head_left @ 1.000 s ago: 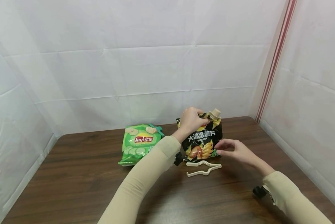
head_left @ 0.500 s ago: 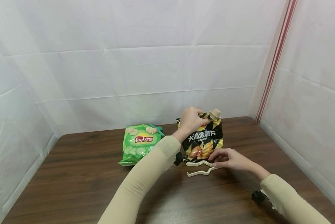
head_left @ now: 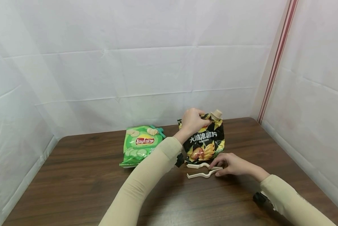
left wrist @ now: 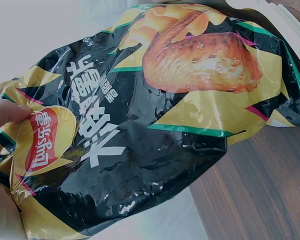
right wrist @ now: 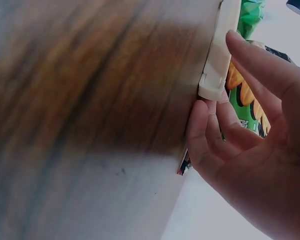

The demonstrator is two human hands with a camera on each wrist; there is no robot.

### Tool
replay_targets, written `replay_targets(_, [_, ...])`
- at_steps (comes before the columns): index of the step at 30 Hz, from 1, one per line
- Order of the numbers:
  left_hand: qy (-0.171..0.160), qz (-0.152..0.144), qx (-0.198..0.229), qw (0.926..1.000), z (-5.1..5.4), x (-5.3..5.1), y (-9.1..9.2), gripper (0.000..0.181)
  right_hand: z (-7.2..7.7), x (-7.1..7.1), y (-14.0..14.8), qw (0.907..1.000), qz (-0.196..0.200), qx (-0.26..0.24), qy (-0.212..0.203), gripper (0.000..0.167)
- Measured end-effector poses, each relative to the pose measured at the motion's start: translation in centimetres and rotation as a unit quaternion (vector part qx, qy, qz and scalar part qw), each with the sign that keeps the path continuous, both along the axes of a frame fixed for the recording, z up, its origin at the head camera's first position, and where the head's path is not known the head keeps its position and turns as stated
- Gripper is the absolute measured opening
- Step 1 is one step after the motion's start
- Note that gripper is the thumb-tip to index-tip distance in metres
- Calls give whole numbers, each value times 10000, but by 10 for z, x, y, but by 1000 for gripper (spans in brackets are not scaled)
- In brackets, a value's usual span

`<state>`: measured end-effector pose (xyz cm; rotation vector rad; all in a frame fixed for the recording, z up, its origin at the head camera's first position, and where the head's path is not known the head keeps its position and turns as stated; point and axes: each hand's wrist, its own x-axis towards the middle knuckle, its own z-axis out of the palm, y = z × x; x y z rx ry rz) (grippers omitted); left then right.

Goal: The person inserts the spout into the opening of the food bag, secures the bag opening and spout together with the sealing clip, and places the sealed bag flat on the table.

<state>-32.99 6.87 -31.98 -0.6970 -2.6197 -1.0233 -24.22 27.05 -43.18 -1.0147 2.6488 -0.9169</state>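
Observation:
My left hand (head_left: pixel 193 121) pinches the top edge of a black and yellow potato chip bag (head_left: pixel 201 141), which stands upright. In the left wrist view the thumb lies on the chip bag (left wrist: pixel 155 110) beside its red logo. A cream bag clip (head_left: pixel 198 175) with two spread arms lies on the table in front of the bag. My right hand (head_left: pixel 233 164) has its thumb and fingers around the clip's joined end. Up close in the right wrist view, the thumb touches one side of the bag clip (right wrist: pixel 220 55) and the fingers curl at its end.
A cream spout-like cap (head_left: pixel 216 114) sits at the black bag's upper right corner. To the left lies a green chip bag (head_left: pixel 143 146) with a teal clip (head_left: pixel 159 130) at its top right. White sheeting (head_left: pixel 155 72) stands behind the wooden table (head_left: pixel 81 175).
My right hand has moved down from the black bag's lower right corner to the cream clip, and its fingers have come around the joined end. My left hand stays put.

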Motion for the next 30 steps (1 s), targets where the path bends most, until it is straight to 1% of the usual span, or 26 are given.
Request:
replay_targets(6, [-40, 18, 16, 10000, -1, 0, 0, 27, 1, 0, -2, 9995, 193, 40, 261, 20])
replay_targets(13, [-22, 4, 37, 10000, 0, 0, -1, 25, 2, -1, -4, 9984, 149, 172, 511, 12])
replay_targets(17, [53, 8, 45, 10000, 0, 0, -2, 24, 4, -1, -3, 9978, 188, 97, 624, 9])
replay_targets(21, [30, -48, 114, 9999, -1, 0, -2, 16, 4, -1, 0, 9975, 181, 110, 671, 8])
replay_targets(24, [9, -68, 139, 9999, -1, 1, -3, 13, 3, -1, 2, 9974, 194, 106, 684, 8])
replay_targets(30, [42, -45, 132, 9999, -1, 0, -2, 22, 5, 0, 8, 9982, 133, -44, 579, 7])
